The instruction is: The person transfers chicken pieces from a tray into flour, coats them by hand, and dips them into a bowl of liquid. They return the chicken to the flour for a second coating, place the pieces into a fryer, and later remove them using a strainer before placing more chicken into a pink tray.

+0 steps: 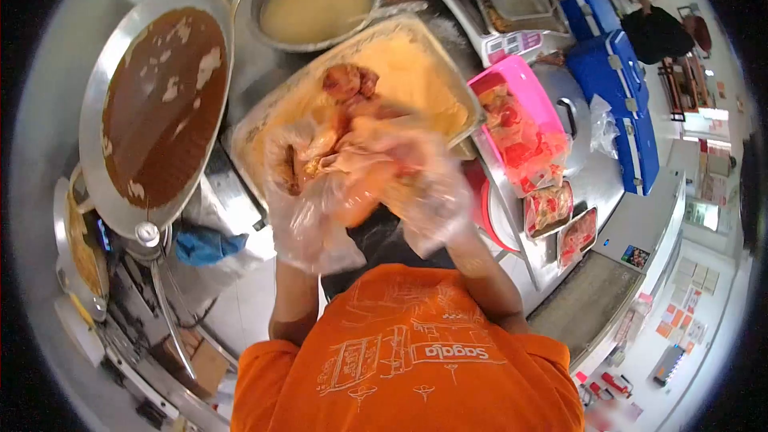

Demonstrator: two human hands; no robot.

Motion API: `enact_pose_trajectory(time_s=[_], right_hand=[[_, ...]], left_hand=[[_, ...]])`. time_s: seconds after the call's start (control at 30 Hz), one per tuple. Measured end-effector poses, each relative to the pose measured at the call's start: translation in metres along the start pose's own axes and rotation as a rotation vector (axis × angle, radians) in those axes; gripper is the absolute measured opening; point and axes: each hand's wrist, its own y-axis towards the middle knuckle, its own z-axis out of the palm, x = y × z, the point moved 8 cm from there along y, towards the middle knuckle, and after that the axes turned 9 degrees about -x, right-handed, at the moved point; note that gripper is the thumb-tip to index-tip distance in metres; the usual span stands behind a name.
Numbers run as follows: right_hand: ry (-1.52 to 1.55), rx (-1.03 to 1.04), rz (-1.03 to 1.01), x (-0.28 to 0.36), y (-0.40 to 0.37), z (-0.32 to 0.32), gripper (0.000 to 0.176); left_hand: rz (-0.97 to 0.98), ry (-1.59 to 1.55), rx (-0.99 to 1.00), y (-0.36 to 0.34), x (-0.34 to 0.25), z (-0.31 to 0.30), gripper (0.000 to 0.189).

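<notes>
Raw chicken, wet and with loose skin, is gripped between my two hands above a shallow tray of pale yellow powder. Loose clear plastic gloves cover both hands. My left hand wraps the chicken's left side. On the other side my right hand closes round it, blurred by motion. A darker reddish lump of meat sticks out at the far end, over the powder. The gloves and the meat hide most of my fingers.
At left stands a large pan of brown oil with a dial thermometer. Behind the tray is a metal bowl of cloudy liquid. A pink tub of raw meat, packed meat trays and blue cases lie right. A person stands farther off.
</notes>
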Motion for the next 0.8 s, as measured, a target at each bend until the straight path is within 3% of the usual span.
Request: enact_pose_trajectory(time_s=[0.1, 0.2, 0.37, 0.4, 0.47, 0.53, 0.6, 0.67, 0.73, 0.77, 0.8], right_hand=[[0.056, -0.110, -0.140, 0.051, -0.017, -0.020, 0.037], [0.025, -0.250, -0.259, 0.062, -0.004, -0.028, 0.036], [-0.293, -0.328, -0.317, 0.010, 0.019, -0.029, 0.033], [-0.387, -0.149, -0.243, -0.022, 0.024, -0.025, 0.044], [-0.427, -0.173, -0.290, -0.043, 0.021, -0.022, 0.039], [-0.511, -0.220, 0.122, -0.078, 0.019, -0.022, 0.023], [-0.365, -0.235, 0.123, -0.092, 0.019, -0.026, 0.027], [-0.216, -0.244, 0.135, -0.100, 0.019, -0.035, 0.033], [-0.870, -0.223, 0.198, -0.060, 0.008, -0.063, 0.035], [-0.621, -0.428, 0.000, -0.066, -0.003, -0.082, 0.032], [-0.593, -0.426, 0.008, -0.085, -0.009, -0.102, 0.029]], left_hand=[[-0.006, 0.003, 0.024, -0.012, -0.012, 0.014, 0.037], [-0.013, 0.006, 0.035, -0.015, -0.020, 0.018, 0.035], [-0.109, -0.018, 0.086, 0.015, 0.020, 0.020, 0.034], [-0.130, -0.038, 0.081, 0.025, 0.036, 0.012, 0.033], [-0.151, -0.085, 0.005, 0.055, 0.085, -0.036, 0.036], [-0.116, 0.022, 0.059, 0.081, 0.113, -0.060, 0.038], [-0.081, 0.135, 0.092, 0.086, 0.106, -0.054, 0.040], [-0.188, 0.296, 0.115, 0.082, 0.111, -0.050, 0.042], [-0.211, 0.179, 0.062, 0.082, 0.120, -0.040, 0.043], [-0.240, 0.057, -0.003, 0.084, 0.129, -0.041, 0.044], [-0.245, 0.075, -0.001, 0.097, 0.143, -0.049, 0.044]])
